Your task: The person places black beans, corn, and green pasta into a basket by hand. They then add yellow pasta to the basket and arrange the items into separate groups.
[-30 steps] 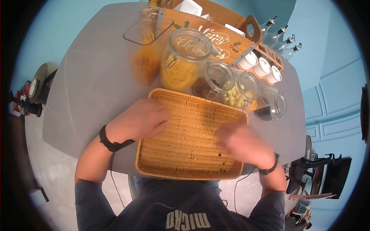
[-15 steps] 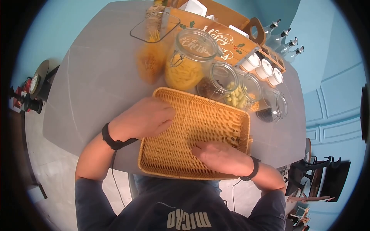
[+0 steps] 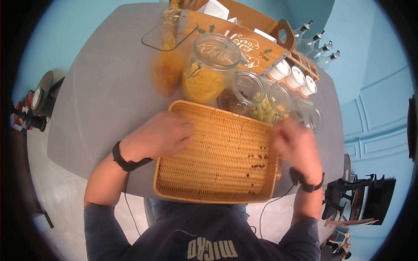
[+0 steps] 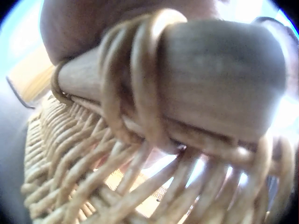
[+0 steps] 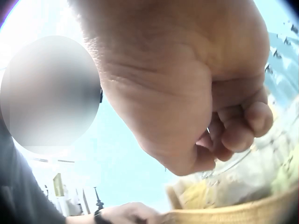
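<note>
A shallow wicker basket [image 3: 209, 174] stands at the table's near edge, with small dark bits [image 3: 257, 165] scattered over its right part. My left hand [image 3: 159, 132] grips the basket's left side, where the left wrist view shows a wooden handle [image 4: 219, 74] bound with wicker. Over the basket's right rim hovers my blurred right hand [image 3: 296, 141], close to the glass jars. Its fingers [image 5: 238, 135] are curled in toward the palm, and nothing shows between them. This hand partly hides the rightmost glass jar [image 3: 311, 114].
Behind the basket stand a large jar of yellow pasta [image 3: 204, 82], a jar with dark contents [image 3: 228, 100] and a jar of pale green pieces [image 3: 263, 108]. Farther back are a lettered wooden crate [image 3: 217, 30], white lidded pots [image 3: 297, 77] and glass bottles [image 3: 313, 41].
My right hand moved from the right rim down into the middle of the basket, then back up and right over the rim beside the jars. The left hand has kept its grip.
</note>
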A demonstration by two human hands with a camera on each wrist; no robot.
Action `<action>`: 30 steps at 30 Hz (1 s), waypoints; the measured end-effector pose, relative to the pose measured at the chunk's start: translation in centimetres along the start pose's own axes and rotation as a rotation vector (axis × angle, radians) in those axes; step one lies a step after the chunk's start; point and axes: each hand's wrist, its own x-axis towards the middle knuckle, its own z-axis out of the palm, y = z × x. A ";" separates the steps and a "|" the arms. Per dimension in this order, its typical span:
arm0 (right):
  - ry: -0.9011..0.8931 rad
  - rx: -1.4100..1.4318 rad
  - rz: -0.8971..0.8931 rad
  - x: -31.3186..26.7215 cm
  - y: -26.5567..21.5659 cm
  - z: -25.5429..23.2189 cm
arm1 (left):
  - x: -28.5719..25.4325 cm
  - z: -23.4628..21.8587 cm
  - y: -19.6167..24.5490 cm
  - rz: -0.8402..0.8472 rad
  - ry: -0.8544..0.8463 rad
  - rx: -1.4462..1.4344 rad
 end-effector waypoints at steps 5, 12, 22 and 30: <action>0.316 -0.031 0.380 1.5 7.1 -3.3 | 0.3 -0.4 0.3 -0.002 -0.006 -0.013; 0.282 -0.225 0.189 1.3 11.3 -2.2 | 0.1 -0.4 0.2 0.001 -0.010 -0.003; -0.583 0.013 -0.468 -0.5 -3.9 4.8 | -0.2 -0.1 -0.1 0.013 0.013 0.007; -0.614 0.021 -0.648 -1.2 -5.8 9.0 | -0.2 -0.2 -0.1 0.004 0.004 0.013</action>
